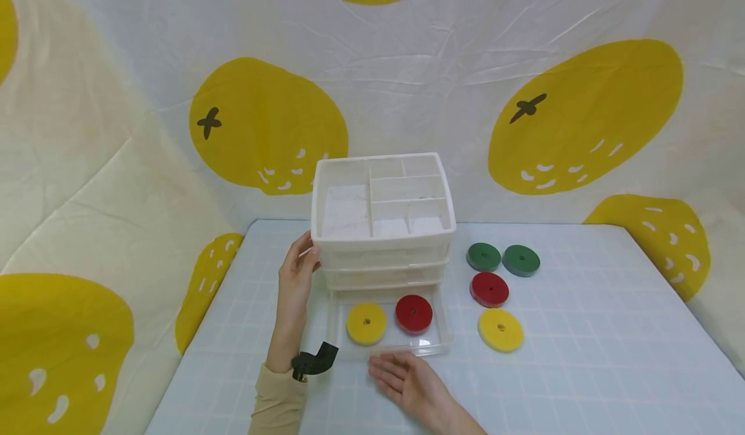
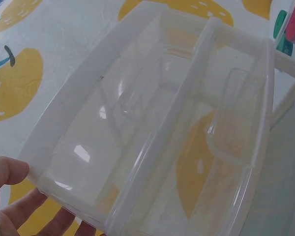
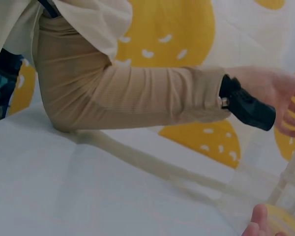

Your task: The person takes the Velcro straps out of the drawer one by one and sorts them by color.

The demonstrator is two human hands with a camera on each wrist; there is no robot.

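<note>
A white plastic drawer unit (image 1: pixel 384 254) with a divided top tray stands at the middle of the table. Its clear bottom drawer (image 1: pixel 340 351) is pulled out toward the person. In this drawer lie a flat yellow roll (image 1: pixel 366 324) and a red roll (image 1: pixel 414 315), side by side. My left hand (image 1: pixel 298 273) rests against the unit's left side, below the tray rim; in the left wrist view its thumb (image 2: pixel 12 170) is at the front corner with the fingers spread along the side. My right hand (image 1: pixel 410 386) is in front of the drawer, fingers extended, fingertips right at its front edge.
Right of the unit lie two green rolls (image 1: pixel 484 256), another red roll (image 1: pixel 489 289) and another yellow roll (image 1: pixel 500 329). A pale checked cloth (image 1: pixel 582 357) covers the table. A white curtain (image 1: pixel 407 66) with yellow fruit prints hangs behind and at the left.
</note>
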